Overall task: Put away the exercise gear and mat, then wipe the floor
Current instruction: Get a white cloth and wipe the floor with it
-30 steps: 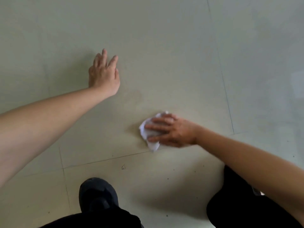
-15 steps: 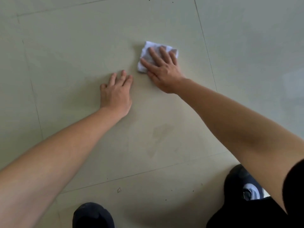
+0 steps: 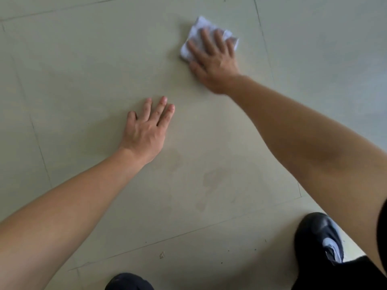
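A crumpled white cloth (image 3: 199, 28) lies on the pale tiled floor (image 3: 83, 70) at the upper right. My right hand (image 3: 213, 57) presses flat on it, fingers spread over the cloth, arm stretched forward; the hand is blurred. My left hand (image 3: 146, 130) rests palm down on the bare floor nearer to me, fingers apart and holding nothing. Faint damp smears (image 3: 213, 181) show on the tile between my arms. No exercise gear or mat is in view.
My two black shoes stand at the bottom: one (image 3: 318, 237) at the right with a white mark, one (image 3: 129, 282) at the bottom edge. Dark grout lines (image 3: 263, 38) cross the floor. A small speck (image 3: 161, 255) lies near the front joint.
My right hand has pushed the cloth away from me and to the right, from near my feet to the far tile. My left hand stays planted on the floor.
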`<state>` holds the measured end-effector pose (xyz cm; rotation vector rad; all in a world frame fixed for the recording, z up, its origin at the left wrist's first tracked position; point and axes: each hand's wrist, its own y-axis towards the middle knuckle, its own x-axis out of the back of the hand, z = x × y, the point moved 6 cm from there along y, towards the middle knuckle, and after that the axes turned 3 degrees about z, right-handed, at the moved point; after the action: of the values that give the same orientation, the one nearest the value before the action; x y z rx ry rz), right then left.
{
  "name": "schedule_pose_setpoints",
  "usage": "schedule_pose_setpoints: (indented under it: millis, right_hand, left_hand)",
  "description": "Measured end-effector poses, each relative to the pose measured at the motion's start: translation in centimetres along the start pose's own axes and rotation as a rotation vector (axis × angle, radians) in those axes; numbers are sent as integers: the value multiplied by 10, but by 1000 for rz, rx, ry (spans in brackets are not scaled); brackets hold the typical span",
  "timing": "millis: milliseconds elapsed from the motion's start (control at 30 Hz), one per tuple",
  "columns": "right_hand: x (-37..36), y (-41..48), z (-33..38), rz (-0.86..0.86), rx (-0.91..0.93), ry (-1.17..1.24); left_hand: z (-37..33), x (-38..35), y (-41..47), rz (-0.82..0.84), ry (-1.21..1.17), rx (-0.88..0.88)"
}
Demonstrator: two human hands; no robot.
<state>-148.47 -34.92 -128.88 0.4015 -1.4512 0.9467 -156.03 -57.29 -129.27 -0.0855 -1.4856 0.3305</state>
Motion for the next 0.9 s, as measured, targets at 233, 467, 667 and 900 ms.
schedule_pose_setpoints:
  millis: [233,467,667,900]
  right_hand:
    - [-32,-61,19,-16,209,-7]
    - [-53,-155,-30,-63,-320,181]
    - [-105,-286,46,-70,-400,251]
    - [-122,-343,16,-35,-301,233]
  left_hand:
    - [3,2,0,6,-89,-18]
    - [-6,26,21,-8,-105,-53]
    - [-24,43,39,33,-201,3]
    - [-96,57,103,246,-322,61]
